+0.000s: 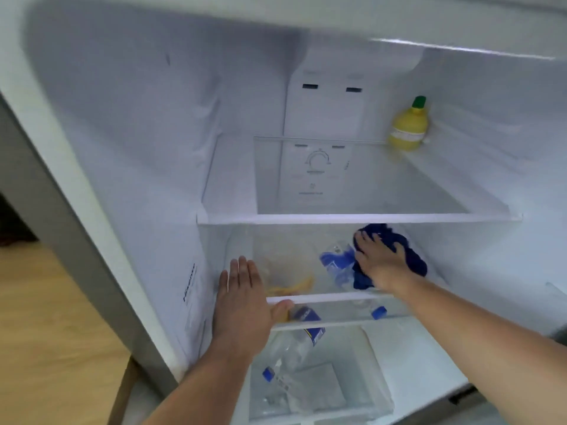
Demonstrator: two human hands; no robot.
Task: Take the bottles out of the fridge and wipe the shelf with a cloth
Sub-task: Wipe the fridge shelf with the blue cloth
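Observation:
The fridge is open. My right hand (380, 262) lies spread and pressed on a dark blue cloth (412, 256) at the right of the lower glass shelf (331, 299). My left hand (242, 305) rests flat on that shelf's front left corner, thumb against the white rim. Below the glass, clear water bottles with blue labels lie in the drawer: one (336, 265) shows through the shelf, another (294, 348) lies tilted with its blue cap toward me. A yellow bottle with a green cap (409, 127) stands at the back right of the upper shelf (352, 218).
Something yellow (294, 288) shows blurred under the lower shelf's glass. A clear drawer (377, 378) sits at the bottom. The fridge's left wall (138, 179) is close to my left arm. Wooden floor (46, 317) lies to the left.

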